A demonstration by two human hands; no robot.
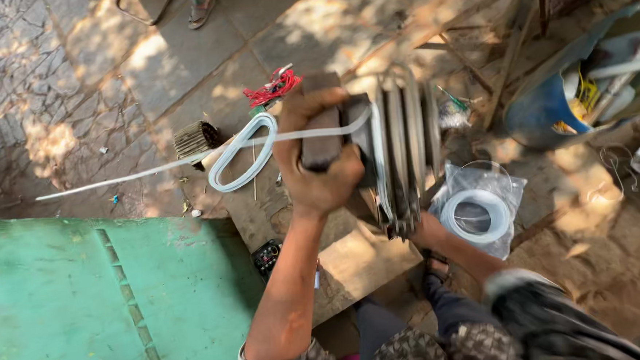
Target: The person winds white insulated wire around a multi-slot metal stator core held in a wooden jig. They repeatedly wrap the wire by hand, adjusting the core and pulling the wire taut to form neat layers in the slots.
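Observation:
My left hand (317,162) is clenched around a dark rectangular block (322,140) fixed to the side of a stack of dark, thin round plates (406,150) standing on edge. A flat white strip (240,151) runs across the block under my fingers, loops to the left and trails far out over the paving. My right hand (428,233) reaches up under the lower edge of the stack and touches it. Its fingers are hidden behind the plates.
A green panel (85,302) fills the lower left, with a wooden board (357,262) beside it. Red wire (271,87), a ribbed cylinder (195,139), a clear bag holding a white roll (482,208) and a blue container (542,110) lie around. Another person's sandalled foot (201,7) is at the top.

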